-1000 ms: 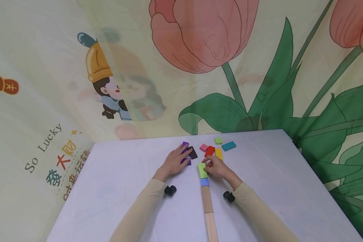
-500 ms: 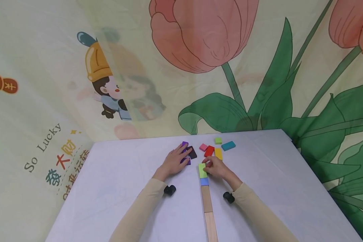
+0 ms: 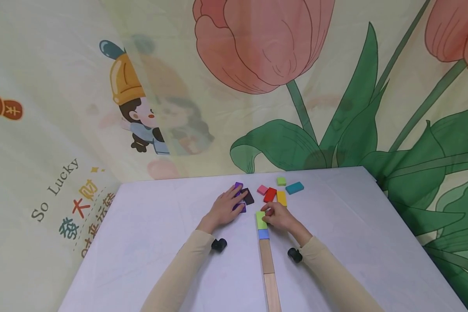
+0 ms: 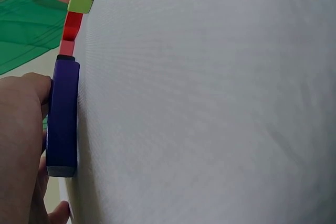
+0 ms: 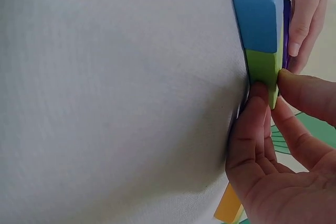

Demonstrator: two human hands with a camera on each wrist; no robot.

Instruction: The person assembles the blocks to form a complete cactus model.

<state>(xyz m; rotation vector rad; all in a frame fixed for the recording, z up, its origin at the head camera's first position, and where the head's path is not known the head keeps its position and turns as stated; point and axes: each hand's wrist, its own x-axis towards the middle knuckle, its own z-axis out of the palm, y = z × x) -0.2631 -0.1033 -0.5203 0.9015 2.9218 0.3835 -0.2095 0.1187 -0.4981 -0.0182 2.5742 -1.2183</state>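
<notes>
While the left hand (image 3: pixel 223 207) lies with fingers spread over the purple blocks (image 3: pixel 242 209), the right hand (image 3: pixel 281 216) pinches the long lime block (image 3: pixel 261 222) between thumb and fingers. Lime sits at the far end of the row, end to end with the blue block (image 3: pixel 263 234), then the brown block (image 3: pixel 266 256) and the paler wooden block (image 3: pixel 272 292), which runs out of the head view. Black block (image 3: pixel 249 197) is at the left fingertips; can't tell if they touch it. Purple partly hidden, count unclear. Beyond the right hand: yellow block (image 3: pixel 282 197), red block (image 3: pixel 270 195), pink block (image 3: pixel 262 189) close together; small green block (image 3: pixel 281 181) and teal block (image 3: pixel 294 187) farther back. All on the white table (image 3: pixel 140 260).
</notes>
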